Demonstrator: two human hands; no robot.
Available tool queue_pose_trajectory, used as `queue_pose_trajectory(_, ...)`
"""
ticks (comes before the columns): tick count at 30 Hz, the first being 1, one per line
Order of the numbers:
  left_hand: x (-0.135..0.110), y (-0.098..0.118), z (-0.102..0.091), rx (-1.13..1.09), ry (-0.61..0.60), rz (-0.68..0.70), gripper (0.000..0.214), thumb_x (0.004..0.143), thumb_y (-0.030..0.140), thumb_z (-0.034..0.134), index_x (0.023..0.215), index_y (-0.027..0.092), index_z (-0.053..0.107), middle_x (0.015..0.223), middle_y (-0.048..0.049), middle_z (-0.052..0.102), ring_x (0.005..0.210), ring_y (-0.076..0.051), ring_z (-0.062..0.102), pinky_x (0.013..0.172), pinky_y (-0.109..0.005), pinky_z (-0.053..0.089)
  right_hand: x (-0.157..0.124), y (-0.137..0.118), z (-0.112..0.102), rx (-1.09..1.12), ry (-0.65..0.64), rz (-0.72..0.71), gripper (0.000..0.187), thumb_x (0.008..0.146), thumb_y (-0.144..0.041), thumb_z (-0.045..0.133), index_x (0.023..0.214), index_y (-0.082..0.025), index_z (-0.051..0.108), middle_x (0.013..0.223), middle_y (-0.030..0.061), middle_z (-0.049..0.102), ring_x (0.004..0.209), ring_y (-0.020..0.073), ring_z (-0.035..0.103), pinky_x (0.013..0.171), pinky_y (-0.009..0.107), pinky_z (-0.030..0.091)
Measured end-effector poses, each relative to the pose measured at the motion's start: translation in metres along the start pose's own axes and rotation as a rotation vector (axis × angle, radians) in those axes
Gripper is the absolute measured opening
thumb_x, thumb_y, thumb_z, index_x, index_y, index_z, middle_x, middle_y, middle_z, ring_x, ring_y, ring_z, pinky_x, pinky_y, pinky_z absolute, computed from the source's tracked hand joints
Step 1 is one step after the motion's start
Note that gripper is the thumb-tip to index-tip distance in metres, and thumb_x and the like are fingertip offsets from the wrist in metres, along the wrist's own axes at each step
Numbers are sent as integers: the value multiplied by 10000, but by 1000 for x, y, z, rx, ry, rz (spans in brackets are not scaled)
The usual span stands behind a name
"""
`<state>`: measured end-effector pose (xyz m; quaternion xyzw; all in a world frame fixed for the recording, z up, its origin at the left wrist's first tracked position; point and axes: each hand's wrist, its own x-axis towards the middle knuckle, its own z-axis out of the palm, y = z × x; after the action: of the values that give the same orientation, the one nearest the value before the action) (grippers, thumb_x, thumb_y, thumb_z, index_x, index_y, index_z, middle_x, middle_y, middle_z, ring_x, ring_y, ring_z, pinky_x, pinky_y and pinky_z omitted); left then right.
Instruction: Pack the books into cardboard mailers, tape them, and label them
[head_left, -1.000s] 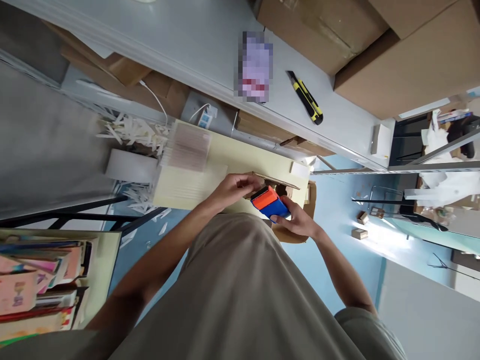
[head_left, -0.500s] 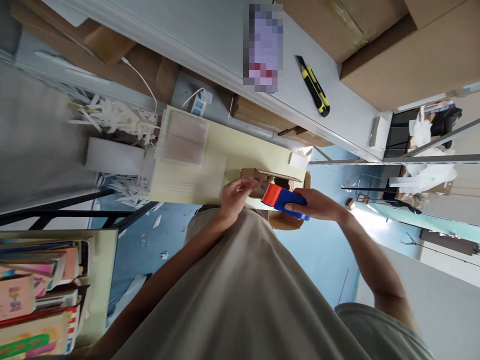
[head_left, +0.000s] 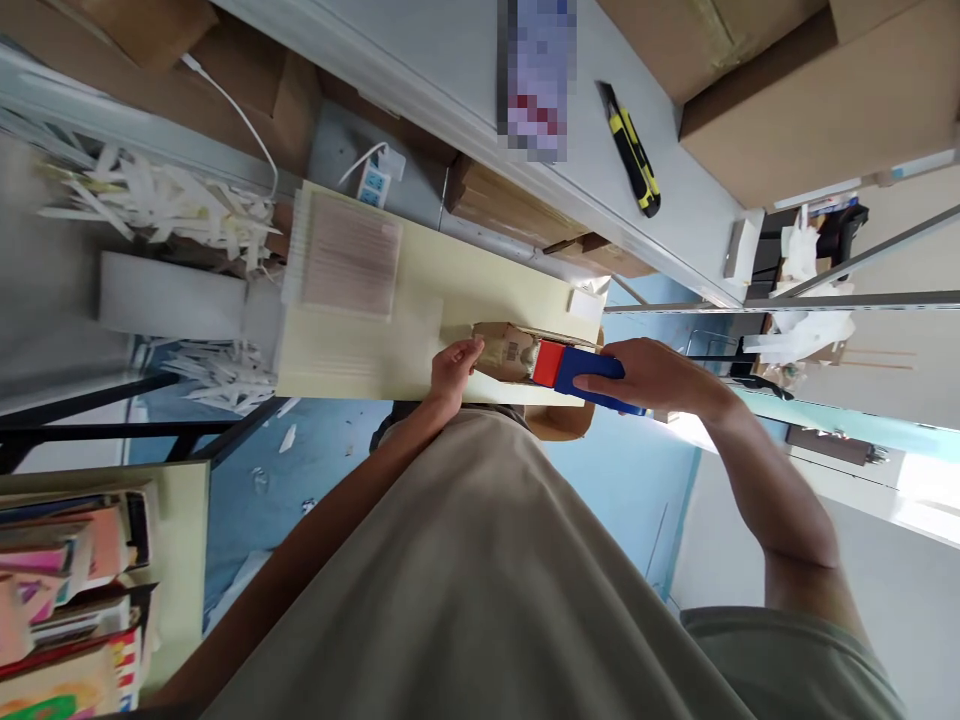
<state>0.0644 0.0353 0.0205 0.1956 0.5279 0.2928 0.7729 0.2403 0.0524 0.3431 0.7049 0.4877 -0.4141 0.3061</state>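
Note:
My right hand (head_left: 637,378) grips a red and blue tape dispenser (head_left: 589,376), its red end against the top of a small cardboard box (head_left: 512,350). A glossy strip of clear tape (head_left: 529,352) shows on the box beside the dispenser. At the box's left end, my left hand (head_left: 454,368) is closed, its thumb and fingertips pinched on what looks like the tape's end; the fingers partly hide it. The box lies on a pale yellow table (head_left: 360,360) in front of my body.
A yellow and black utility knife (head_left: 632,150) lies on the grey shelf (head_left: 442,70) above, near large cartons (head_left: 810,110). Bubble-wrap-like sheets (head_left: 351,255) lie on the table's left. An open brown carton (head_left: 559,422) stands below the table edge. Books (head_left: 67,590) fill the lower left.
The dispenser has come down onto the box and shifted slightly right. My left hand has moved left and down to the box's left end, widening the gap between my hands. The view has shifted.

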Motion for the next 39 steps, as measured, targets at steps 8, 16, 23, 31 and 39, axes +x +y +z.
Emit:
queue_pose_trajectory(8, 14, -35, 6, 29, 28, -10, 220, 852, 388, 882, 832, 198, 774, 782, -17, 744, 786, -174, 648, 741, -302, 482, 13, -12, 11, -95, 0, 63, 619, 1056, -797, 565, 887, -210, 669, 776, 70, 760, 689, 211, 694, 658, 319, 396)
queue_pose_trajectory(16, 28, -62, 20, 136, 62, 90, 88, 983, 200, 791, 911, 163, 757, 906, -26, 763, 850, -154, 630, 832, -297, 494, 20, -24, 20, -129, 27, 113, 539, 1075, -720, 597, 910, -212, 666, 810, 60, 770, 719, 207, 687, 678, 320, 396)
queue_pose_trajectory(23, 38, -75, 9, 236, 78, 136, 260, 979, 211, 822, 1202, 173, 694, 888, 7, 656, 861, -155, 604, 851, -321, 512, 16, -34, 18, -153, 14, 131, 554, 1072, -732, 599, 895, -213, 680, 729, 45, 733, 693, 212, 685, 676, 321, 398)
queue_pose_trajectory(31, 5, -12, -14, 664, -599, 616, 1295, 691, 358, 1041, 1781, 344, 342, 1398, -123, 570, 1262, -337, 602, 1109, -500, 545, 10, -36, 14, -199, 7, 121, 556, 1079, -723, 591, 856, -215, 643, 769, 65, 742, 700, 216, 685, 664, 324, 378)
queue_pose_trajectory(39, 3, 24, 19, 933, -657, 760, 711, 787, 289, 944, 1449, 286, 683, 1266, -121, 570, 1180, -338, 577, 1122, -507, 517, 9, -41, 19, -228, 23, 115, 581, 1074, -741, 571, 872, -206, 675, 840, 97, 761, 761, 239, 693, 685, 337, 371)
